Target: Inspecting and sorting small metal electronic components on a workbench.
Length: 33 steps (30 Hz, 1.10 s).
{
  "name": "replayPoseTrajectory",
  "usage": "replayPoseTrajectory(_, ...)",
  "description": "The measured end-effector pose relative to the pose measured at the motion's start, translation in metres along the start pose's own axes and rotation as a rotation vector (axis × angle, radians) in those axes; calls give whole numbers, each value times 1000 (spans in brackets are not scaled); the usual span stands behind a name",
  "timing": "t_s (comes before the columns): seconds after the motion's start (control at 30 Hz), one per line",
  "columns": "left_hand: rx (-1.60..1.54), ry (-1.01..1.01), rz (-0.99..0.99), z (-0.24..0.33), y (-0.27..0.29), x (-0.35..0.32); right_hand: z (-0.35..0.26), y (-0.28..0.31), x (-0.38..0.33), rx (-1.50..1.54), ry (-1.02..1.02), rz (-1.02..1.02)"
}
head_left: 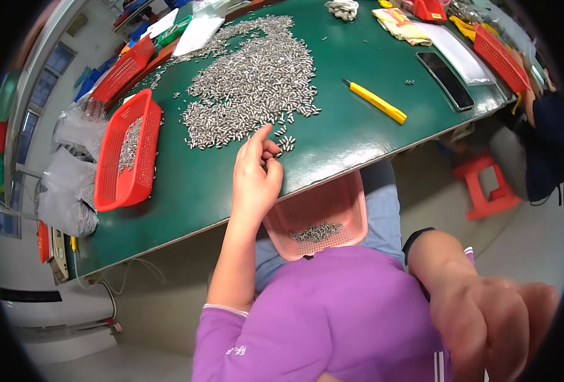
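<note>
Bare right hand, near right, is blurring; tiny silvery metal cylinders are showing too small for detail.

We see bright, fairly even light, with 1 whitish glare patch on the green table; our right hand looks blurred, and fisheye distortion curves edges toward black corners.

An open lane of green tabletop runs between the heap of small metal pins and the yellow-handled tool; the flat black smartphone bounds the far right. Leftward, another strip ends at the red plastic basket's raised wall. Below, the pink basket opens upward between table edge and purple shirt.
</note>
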<state>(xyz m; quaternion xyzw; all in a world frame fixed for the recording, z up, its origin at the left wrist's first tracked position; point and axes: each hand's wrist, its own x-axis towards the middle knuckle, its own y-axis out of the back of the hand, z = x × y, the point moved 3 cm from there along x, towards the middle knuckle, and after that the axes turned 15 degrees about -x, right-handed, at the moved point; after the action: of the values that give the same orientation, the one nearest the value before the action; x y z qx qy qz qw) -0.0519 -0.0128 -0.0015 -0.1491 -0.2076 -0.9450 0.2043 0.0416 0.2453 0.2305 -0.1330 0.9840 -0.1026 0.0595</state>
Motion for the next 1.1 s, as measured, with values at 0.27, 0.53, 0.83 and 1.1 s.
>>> replayPoseTrajectory(0.27, 28, 8, -33, 12, -5, -2, 80, 35, 103, 316, 673, -410)
replayPoseTrajectory(0.53, 44, 41, 16, 7, 0, -4, 181, 1, 226, -917, 777, -402)
replayPoseTrajectory(0.83, 42, 57, -24, 12, 4, -3, 195, -14, 234, -1096, 792, -416)
replayPoseTrajectory(1.1, 45, -4, -51, 10, 1, 0, 196, -16, 234, -1128, 798, -452)
